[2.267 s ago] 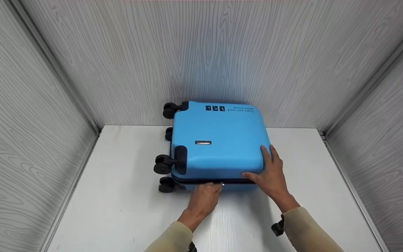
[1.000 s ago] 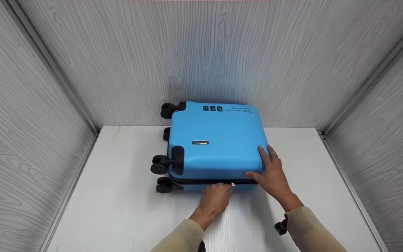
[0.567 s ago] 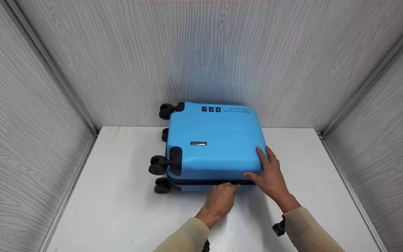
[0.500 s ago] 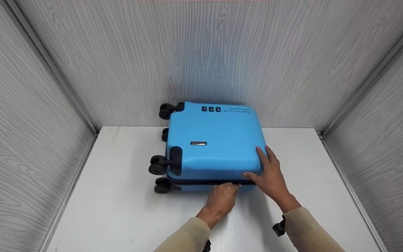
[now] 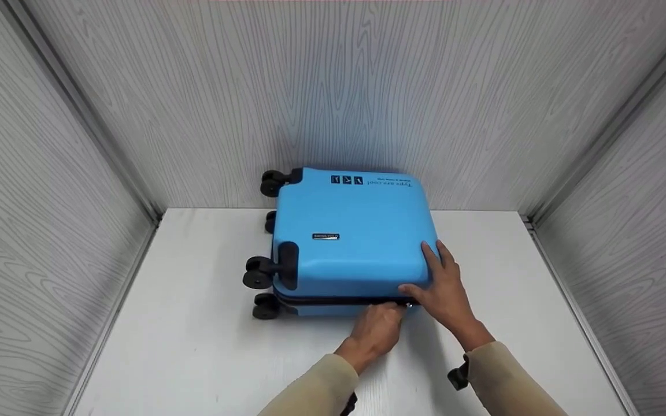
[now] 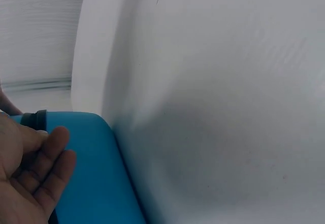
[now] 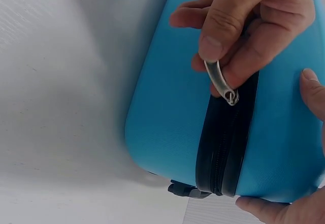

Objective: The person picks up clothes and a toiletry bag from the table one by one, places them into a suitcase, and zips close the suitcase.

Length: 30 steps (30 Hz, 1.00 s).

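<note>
A light blue hard-shell suitcase [image 5: 362, 214] lies on its side, its black zipper [image 5: 327, 300] facing me. My left hand [image 5: 378, 329] pinches the silver zipper pull [image 7: 217, 77] between thumb and finger, close to the suitcase's right front corner. In the right wrist view the closed teeth [image 7: 219, 163] run in a black band below the pull. My right hand [image 5: 447, 294] rests on that right corner with fingers spread, the thumb just above the zipper. Part of the left hand's fingers is hidden in the head view.
Black wheels [image 5: 258, 278] stick out from the suitcase's left end. The suitcase lies on a white surface [image 5: 194, 346], close to the grey wood-grain back wall [image 5: 333, 86]. Side walls [image 5: 38, 231] stand left and right.
My left hand has slid right along the zipper with the pull, coming nearer to the right hand. The right hand keeps its place on the corner. The suitcase sits slightly further left in view.
</note>
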{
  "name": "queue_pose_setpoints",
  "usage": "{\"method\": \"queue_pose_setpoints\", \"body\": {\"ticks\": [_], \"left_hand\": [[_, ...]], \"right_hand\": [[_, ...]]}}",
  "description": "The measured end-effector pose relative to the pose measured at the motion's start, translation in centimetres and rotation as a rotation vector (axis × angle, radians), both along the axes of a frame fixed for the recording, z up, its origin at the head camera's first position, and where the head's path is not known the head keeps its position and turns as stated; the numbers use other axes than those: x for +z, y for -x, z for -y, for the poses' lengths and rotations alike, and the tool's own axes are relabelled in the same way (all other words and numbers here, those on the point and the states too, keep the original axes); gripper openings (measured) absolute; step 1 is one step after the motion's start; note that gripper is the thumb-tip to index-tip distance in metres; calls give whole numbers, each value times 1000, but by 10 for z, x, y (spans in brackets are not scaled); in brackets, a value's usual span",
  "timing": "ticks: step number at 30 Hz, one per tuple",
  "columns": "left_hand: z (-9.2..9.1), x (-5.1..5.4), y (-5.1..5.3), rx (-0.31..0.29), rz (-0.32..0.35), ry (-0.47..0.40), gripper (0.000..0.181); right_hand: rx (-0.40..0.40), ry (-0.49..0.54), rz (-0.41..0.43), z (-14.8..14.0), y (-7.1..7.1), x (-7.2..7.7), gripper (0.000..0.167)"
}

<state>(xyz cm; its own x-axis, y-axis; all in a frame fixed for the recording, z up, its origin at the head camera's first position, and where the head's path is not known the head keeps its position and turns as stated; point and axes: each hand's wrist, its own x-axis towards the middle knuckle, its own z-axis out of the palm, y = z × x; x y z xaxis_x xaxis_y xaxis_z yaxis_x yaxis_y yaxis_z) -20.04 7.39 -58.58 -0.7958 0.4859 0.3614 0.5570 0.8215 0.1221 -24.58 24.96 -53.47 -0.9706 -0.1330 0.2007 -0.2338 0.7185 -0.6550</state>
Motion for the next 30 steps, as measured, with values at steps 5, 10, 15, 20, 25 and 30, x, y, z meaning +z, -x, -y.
{"method": "queue_pose_setpoints", "body": {"ticks": [5,10,15,20,25,30], "left_hand": [[-5,-1,2,5,-12,15,12],[-1,-1,1,17,2,-14,11],[8,8,-3,39,65,-60,17],[26,39,-15,77,191,-92,23],[56,80,-21,119,113,-227,27],[91,108,-9,203,-36,-424,27]], "right_hand": [[0,-7,-4,-1,1,-1,109],[8,-8,-11,-1,0,-3,108],[8,-10,-44,-2,0,-4,106],[16,4,-39,-3,-1,-3,104],[18,62,10,-6,2,3,95],[9,131,72,-10,8,12,82]]}}
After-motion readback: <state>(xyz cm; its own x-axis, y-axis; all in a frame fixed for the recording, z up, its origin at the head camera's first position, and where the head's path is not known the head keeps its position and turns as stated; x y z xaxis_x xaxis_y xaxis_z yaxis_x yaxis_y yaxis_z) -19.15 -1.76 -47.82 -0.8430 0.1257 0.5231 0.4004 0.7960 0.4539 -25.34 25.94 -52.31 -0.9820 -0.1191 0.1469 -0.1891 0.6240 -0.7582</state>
